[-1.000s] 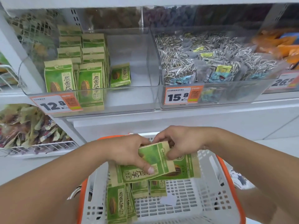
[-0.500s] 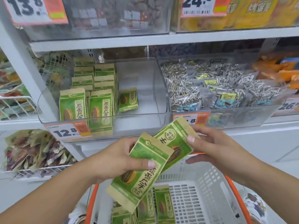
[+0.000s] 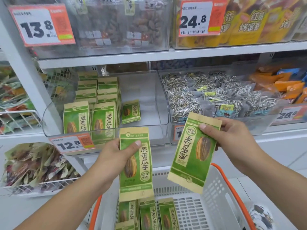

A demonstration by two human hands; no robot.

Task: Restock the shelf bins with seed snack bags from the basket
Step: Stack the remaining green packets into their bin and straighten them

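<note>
Green-and-tan seed snack bags filled both hands. Left hand (image 3: 114, 156) gripped an upright bag (image 3: 136, 163), thumb pressed across its front, printed side toward the camera. Right hand (image 3: 232, 140) pinched a second bag (image 3: 193, 153) by its top edge; that bag hung tilted and upside down. Both bags were held above the white basket (image 3: 214, 208) with orange rim, near the person, where more of the same bags (image 3: 149, 216) stood at the near left. Beyond, the clear shelf bin (image 3: 149, 100) with a 12.8 price tag (image 3: 71, 144) held rows of matching bags (image 3: 98, 103) in its left part, one small bag (image 3: 131, 112) leaning beside them; its right part was bare. Neighbouring bin (image 3: 216, 97) to the right held striped seed packs.
</note>
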